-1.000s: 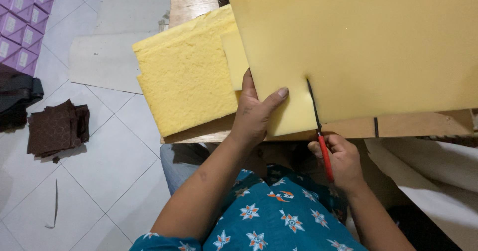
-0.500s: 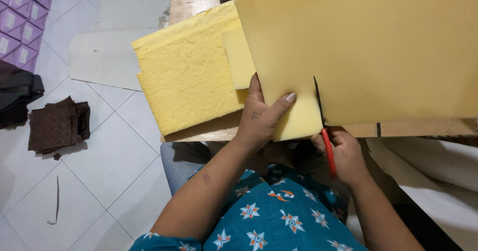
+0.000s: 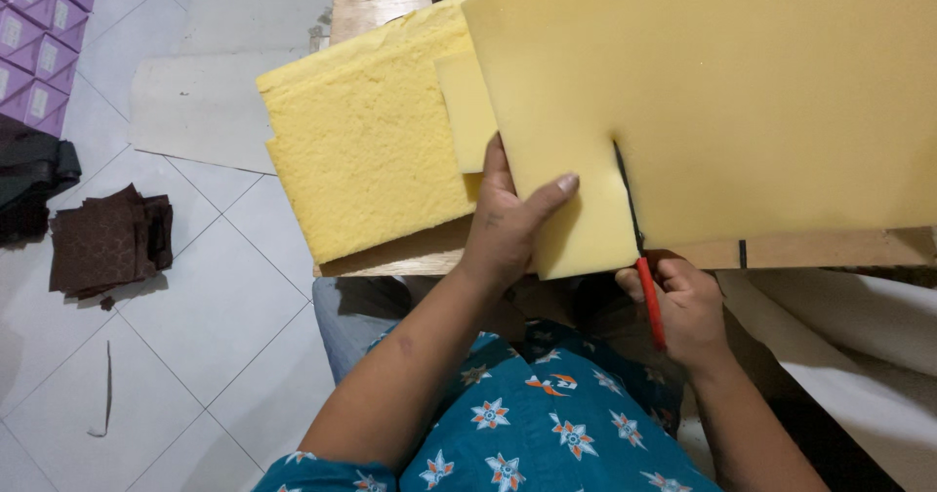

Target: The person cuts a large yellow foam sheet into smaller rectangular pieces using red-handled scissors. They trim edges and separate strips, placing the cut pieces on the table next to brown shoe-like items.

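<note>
A large smooth yellow foam sheet [image 3: 742, 102] lies on a wooden table [image 3: 820, 250]. A straight cut runs up into it from its near edge. My right hand [image 3: 683, 307] grips red-handled scissors [image 3: 639, 258] whose dark blades sit inside that cut. My left hand [image 3: 512, 219] presses flat on the narrow strip of sheet left of the cut, thumb stretched toward the blades. A thicker, rough-surfaced yellow foam block [image 3: 366, 145] lies under the sheet's left side, overhanging the table's near edge.
Grey floor tiles [image 3: 215, 316] lie to the left, with a pile of dark brown fabric squares [image 3: 107, 243], black cloth [image 3: 34, 180] and purple quilted pieces [image 3: 39, 38]. A flat grey board [image 3: 195, 106] rests on the floor. White sheets [image 3: 859, 355] lie at lower right.
The scissors' blades have advanced farther up into the sheet, lengthening the cut. My left hand has stayed pressed on the strip, shifting slightly with the view.
</note>
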